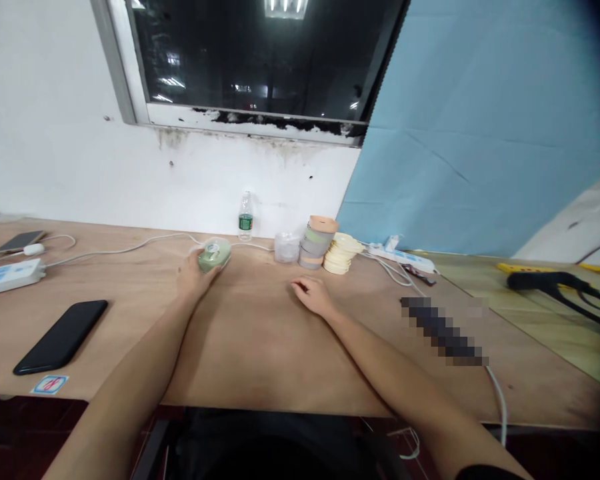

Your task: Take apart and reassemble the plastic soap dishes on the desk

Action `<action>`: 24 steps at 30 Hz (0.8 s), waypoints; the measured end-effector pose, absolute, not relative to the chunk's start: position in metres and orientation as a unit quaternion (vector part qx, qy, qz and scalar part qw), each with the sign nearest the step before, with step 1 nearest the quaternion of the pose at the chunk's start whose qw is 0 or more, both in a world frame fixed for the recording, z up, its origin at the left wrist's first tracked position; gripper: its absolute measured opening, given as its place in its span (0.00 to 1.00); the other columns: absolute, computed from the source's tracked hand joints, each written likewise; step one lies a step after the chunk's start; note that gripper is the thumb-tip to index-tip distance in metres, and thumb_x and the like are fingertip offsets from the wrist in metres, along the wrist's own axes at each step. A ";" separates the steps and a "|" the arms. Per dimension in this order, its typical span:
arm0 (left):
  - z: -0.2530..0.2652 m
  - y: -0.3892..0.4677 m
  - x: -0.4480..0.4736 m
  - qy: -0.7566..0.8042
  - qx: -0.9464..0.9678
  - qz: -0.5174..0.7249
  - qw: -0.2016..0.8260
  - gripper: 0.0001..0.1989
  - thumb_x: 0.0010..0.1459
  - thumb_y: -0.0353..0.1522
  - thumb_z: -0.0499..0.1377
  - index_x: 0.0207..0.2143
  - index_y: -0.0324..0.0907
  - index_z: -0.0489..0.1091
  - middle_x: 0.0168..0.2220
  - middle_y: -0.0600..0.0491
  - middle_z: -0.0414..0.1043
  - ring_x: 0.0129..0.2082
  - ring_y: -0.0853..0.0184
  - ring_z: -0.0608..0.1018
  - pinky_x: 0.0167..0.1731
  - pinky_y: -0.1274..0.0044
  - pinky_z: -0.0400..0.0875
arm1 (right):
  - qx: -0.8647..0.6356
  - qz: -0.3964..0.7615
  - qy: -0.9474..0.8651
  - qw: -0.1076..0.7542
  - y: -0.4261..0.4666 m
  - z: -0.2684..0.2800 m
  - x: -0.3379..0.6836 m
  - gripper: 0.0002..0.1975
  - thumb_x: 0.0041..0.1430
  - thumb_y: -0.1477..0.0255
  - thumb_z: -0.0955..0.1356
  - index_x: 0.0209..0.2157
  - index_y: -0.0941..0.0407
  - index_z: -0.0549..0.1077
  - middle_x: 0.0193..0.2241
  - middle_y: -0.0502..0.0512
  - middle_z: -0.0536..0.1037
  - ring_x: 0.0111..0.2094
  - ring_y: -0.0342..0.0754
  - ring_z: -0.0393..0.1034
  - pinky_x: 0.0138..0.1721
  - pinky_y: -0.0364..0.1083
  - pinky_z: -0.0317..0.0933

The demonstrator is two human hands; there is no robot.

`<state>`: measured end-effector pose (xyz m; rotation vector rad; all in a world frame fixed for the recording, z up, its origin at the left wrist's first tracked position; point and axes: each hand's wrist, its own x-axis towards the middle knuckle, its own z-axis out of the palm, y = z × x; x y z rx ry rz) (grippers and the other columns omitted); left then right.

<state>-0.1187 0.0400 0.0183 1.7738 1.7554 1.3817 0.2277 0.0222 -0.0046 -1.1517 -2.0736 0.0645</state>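
Observation:
My left hand (194,273) is wrapped around a pale green round container (214,256) with a clear top, near the back of the wooden table. On the bare tabletop at centre rests my right hand (313,295), its fingers curled in and nothing visible in them. Beyond it stand a stack of clear plastic pieces (287,248), a taller stack of grey, green and orange round containers (318,243), and a leaning stack of cream-coloured round pieces (343,253).
A plastic bottle (245,219) stands against the wall. A black phone (63,335) lies at left, near a white power strip (11,277). Another power strip (403,255) and cables lie at back right. A blurred-out dark object (443,331) is at right, and a black-handled thing (545,283) lies farther right.

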 end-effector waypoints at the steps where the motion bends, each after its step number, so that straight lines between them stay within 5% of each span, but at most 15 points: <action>1: 0.017 0.039 -0.111 0.629 0.618 0.462 0.095 0.33 0.50 0.44 0.64 0.56 0.43 0.60 0.56 0.41 0.64 0.57 0.48 0.64 0.56 0.59 0.51 | -0.451 0.027 -0.810 0.375 0.023 -0.005 0.228 0.10 0.59 0.71 0.63 0.36 0.53 0.77 0.33 0.55 0.80 0.33 0.49 0.72 0.38 0.49 0.64; 8: 0.012 0.029 -0.074 0.559 0.729 0.391 0.054 0.32 0.49 0.49 0.63 0.55 0.47 0.64 0.53 0.43 0.68 0.57 0.49 0.65 0.61 0.55 0.36 | -0.471 0.052 -0.790 0.391 0.025 -0.008 0.230 0.12 0.59 0.68 0.64 0.44 0.53 0.75 0.33 0.54 0.79 0.32 0.48 0.72 0.37 0.48 0.65; 16: 0.022 0.005 -0.055 0.371 0.807 0.399 0.227 0.35 0.45 0.46 0.65 0.56 0.47 0.66 0.57 0.47 0.66 0.57 0.50 0.66 0.60 0.64 0.54 | -0.458 0.142 -0.807 0.344 0.024 -0.004 0.231 0.38 0.48 0.59 0.73 0.59 0.52 0.63 0.47 0.59 0.75 0.30 0.47 0.69 0.35 0.49 0.66; 24: 0.018 0.004 -0.053 0.377 0.769 0.427 0.292 0.40 0.40 0.43 0.69 0.57 0.46 0.65 0.59 0.47 0.64 0.59 0.49 0.65 0.60 0.64 0.56 | -0.418 0.275 -0.778 0.380 0.027 -0.008 0.229 0.23 0.59 0.59 0.66 0.52 0.53 0.71 0.43 0.57 0.78 0.36 0.49 0.72 0.38 0.49 0.66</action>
